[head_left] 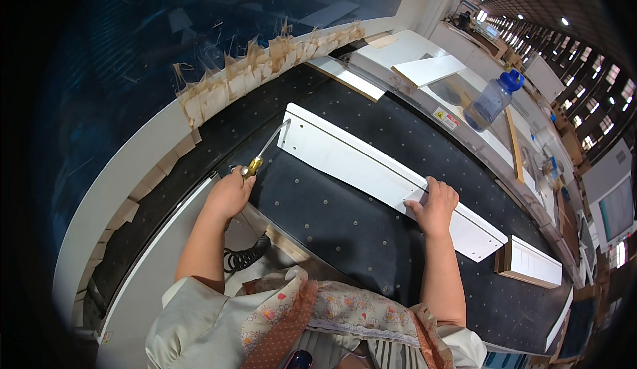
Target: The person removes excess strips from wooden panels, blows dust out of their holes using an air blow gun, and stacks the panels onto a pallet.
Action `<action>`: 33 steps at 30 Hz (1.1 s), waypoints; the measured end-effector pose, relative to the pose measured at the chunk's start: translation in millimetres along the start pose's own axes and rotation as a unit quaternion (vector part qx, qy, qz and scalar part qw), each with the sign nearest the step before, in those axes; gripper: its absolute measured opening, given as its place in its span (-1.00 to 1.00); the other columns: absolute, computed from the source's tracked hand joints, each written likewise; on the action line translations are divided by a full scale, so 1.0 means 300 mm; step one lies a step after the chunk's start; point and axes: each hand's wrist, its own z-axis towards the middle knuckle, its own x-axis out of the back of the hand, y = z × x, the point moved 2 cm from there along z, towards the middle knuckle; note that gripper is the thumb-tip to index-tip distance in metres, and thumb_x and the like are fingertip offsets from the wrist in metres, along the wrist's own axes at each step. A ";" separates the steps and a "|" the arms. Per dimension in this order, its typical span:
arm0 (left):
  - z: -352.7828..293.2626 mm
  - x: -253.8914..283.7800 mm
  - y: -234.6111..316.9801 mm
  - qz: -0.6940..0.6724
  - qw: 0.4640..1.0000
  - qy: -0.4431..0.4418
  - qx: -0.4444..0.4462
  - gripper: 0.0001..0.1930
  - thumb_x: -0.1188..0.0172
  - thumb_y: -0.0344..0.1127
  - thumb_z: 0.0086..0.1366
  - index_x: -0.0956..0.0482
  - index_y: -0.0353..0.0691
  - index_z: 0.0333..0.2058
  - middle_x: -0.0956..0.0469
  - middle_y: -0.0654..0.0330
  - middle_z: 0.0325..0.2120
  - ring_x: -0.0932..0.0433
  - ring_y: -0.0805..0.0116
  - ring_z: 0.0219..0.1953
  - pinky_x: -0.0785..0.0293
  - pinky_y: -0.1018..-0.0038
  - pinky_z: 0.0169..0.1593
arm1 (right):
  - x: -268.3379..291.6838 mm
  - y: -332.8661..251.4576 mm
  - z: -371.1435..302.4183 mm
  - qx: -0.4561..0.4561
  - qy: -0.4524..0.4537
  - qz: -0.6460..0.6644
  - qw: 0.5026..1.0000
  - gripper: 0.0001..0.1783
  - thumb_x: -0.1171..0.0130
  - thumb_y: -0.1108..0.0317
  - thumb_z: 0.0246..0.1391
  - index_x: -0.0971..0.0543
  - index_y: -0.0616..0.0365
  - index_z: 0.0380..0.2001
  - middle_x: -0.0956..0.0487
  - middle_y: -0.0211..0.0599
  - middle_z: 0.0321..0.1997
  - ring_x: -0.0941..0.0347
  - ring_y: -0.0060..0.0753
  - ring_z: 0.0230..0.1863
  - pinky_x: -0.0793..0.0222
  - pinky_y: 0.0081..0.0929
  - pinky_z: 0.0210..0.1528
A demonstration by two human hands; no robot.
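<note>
A long white board (358, 163) with a groove along its length and small drilled holes near both ends lies at a slant on the black table. My right hand (436, 204) grips it right of the middle, thumb on the face and fingers over the far edge. In my left hand (232, 193) is an air blow gun (253, 165) with a brass-coloured body, its thin bent nozzle reaching to the board's left end, by the holes. Below my left wrist hangs a coiled black hose (247, 256); where it joins the gun is hidden.
Beyond the board's right end sits a stack of narrow white boards (531, 263). A white strip (348, 77) lies at the table's far edge. Behind stand a blue-capped water bottle (490, 102) and a loose white panel (430, 70). Ragged tape-covered padding (245, 77) lines the machine at left.
</note>
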 end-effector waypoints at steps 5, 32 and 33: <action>-0.020 0.012 0.025 0.006 1.000 0.000 0.016 -0.54 0.09 -0.10 0.26 -0.30 -0.44 -0.09 -0.49 -0.22 -0.34 -0.45 -0.15 -0.22 -0.36 0.15 -0.15 | -0.003 0.002 0.005 0.000 -0.002 -0.005 1.000 -0.28 -0.44 0.24 -0.56 -0.43 0.14 -0.17 -0.42 -0.32 -0.39 -0.30 -0.19 -0.20 -0.06 -0.24 -0.01; -0.037 -0.037 -0.070 0.081 0.995 -0.049 0.004 -0.48 0.13 -0.09 0.27 -0.26 -0.49 -0.02 -0.50 -0.21 -0.33 -0.47 -0.11 -0.22 -0.37 0.15 -0.13 | -0.028 0.031 0.019 -0.018 -0.039 -0.008 0.999 -0.27 -0.45 0.20 -0.55 -0.42 0.13 -0.16 -0.44 -0.26 -0.29 -0.29 -0.15 -0.13 -0.04 -0.23 0.03; -0.033 -0.037 -0.073 0.088 0.995 -0.044 0.002 -0.47 0.13 -0.09 0.27 -0.25 -0.50 -0.01 -0.50 -0.21 -0.34 -0.47 -0.11 -0.23 -0.38 0.16 -0.14 | -0.028 0.031 0.020 -0.019 -0.041 -0.011 0.999 -0.27 -0.45 0.20 -0.55 -0.42 0.14 -0.16 -0.44 -0.26 -0.29 -0.30 -0.15 -0.13 -0.04 -0.23 0.03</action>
